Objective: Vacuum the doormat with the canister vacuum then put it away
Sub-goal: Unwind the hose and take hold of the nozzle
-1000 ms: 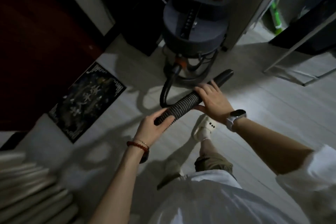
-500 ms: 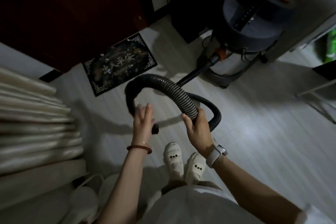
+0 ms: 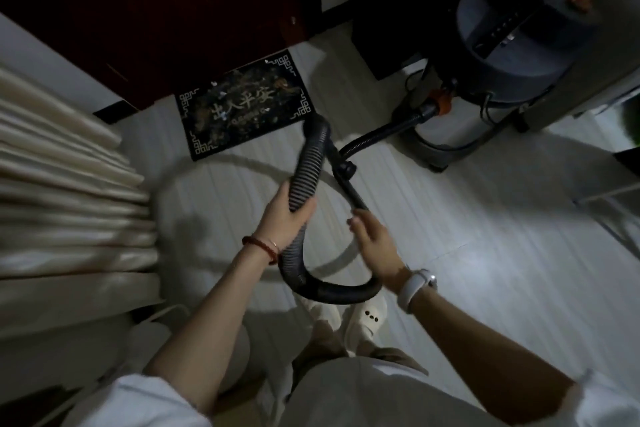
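A pale floor [image 3: 485, 236] was seen, with a dark door [image 3: 173, 10] at the top and a curtain [image 3: 62, 177] at the left. The vacuum [image 3: 519, 42] was stood at the upper right, its hose [image 3: 306, 170] looped from its base toward the person. The doormat [image 3: 244, 104] was laid before the door, just beyond the hose loop. The ribbed hose was held in the left hand [image 3: 285, 215], the grip wrapped round it. The thinner end was held by the right hand [image 3: 375, 243], fingers curled round it.
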The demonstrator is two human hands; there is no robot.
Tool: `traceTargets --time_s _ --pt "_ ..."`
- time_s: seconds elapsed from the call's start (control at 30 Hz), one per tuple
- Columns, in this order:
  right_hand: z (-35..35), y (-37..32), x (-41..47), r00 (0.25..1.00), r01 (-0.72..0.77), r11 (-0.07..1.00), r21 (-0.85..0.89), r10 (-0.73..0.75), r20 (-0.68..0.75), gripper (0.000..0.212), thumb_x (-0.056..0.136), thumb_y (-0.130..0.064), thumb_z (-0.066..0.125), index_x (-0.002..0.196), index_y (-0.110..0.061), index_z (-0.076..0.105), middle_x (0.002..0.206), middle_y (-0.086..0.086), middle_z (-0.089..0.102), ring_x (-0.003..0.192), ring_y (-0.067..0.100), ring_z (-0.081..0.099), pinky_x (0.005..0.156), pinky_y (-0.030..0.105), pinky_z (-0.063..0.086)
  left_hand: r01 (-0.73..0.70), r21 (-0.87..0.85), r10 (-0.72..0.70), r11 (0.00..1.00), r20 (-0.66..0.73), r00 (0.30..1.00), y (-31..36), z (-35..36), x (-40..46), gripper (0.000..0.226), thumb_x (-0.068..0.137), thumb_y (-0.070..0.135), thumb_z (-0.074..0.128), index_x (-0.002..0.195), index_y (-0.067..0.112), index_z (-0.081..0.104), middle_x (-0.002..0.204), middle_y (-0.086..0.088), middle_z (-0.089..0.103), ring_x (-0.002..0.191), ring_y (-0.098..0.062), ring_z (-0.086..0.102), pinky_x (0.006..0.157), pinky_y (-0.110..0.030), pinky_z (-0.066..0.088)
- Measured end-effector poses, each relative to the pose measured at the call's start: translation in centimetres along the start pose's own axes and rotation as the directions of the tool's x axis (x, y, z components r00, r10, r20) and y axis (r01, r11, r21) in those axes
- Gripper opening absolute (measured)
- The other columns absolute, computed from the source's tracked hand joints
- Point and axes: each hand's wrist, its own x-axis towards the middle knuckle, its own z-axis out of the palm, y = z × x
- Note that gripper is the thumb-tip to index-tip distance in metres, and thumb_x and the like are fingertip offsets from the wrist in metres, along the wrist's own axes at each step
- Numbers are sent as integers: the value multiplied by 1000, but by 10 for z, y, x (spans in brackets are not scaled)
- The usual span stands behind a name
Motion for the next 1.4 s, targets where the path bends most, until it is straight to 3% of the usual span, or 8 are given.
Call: traceTargets --time_s 0.1,0.3,0.47,0.6,0.77,0.97,1.17,1.4 --pt "-17 -32 38 990 -135 937 322 140 9 43 98 -39 35 126 -10 47 116 8 54 107 24 54 90 35 44 -161 241 126 957 155 980 -3 0 -12 39 91 24 56 126 17 41 101 1 55 84 -13 57 73 -24 48" --pt "-12 -78 104 919 -294 401 867 367 142 66 87 -51 51 137 -13 35 119 12 53 96 28 58 72 40 51 -297 563 149 771 294 944 -12 -27 -13 57 92 33 53 140 16 27 127 -6 45 101 -26 57 83 -42 49" --pt "1 -83 108 903 -367 560 743 405 141 30 89 -39 55 97 -11 48 92 12 56 77 25 59 74 39 52 -255 550 89 795 310 947 -43 -52 -9 53 88 30 58 135 24 33 121 -2 49 107 -21 52 85 -37 47" --pt "25 -77 85 941 -328 676 660 292 168 38 91 -28 53 121 -6 44 104 13 57 88 27 60 80 38 53 -9 576 -231 817 343 911 -75 -80 4 57 86 33 63 137 18 41 140 -8 36 132 -24 34 109 -30 30" --pt "35 -83 63 972 -177 860 478 77 221 27 89 -17 54 114 -6 47 94 9 57 77 19 61 71 28 55 303 -137 -282 943 153 947 -35 -106 40 45 98 32 41 138 12 38 144 -5 40 121 -12 43 99 -26 35" --pt "32 -105 61 924 -41 985 167 -26 381 26 88 -15 61 111 -11 50 88 -4 57 68 -5 58 64 9 46 268 -847 -279 459 149 949 26 -74 106 48 97 43 35 116 1 46 91 -9 67 72 -20 68 70 -33 56" --pt "28 -90 75 953 38 970 -239 37 301 54 88 -36 58 135 -18 37 114 -5 53 103 12 54 91 23 45 21 -630 -131 776 -129 983 44 -66 124 25 99 28 41 116 10 37 60 -4 52 42 -17 53 53 -32 50" --pt "-3 -106 95 995 -14 1000 2 14 -94 30 97 -27 41 126 -20 45 112 7 60 97 18 58 91 38 49 -98 -156 97 983 -16 995 81 -73 133 26 96 26 47 112 8 39 60 -5 53 41 -13 55 49 -29 51"
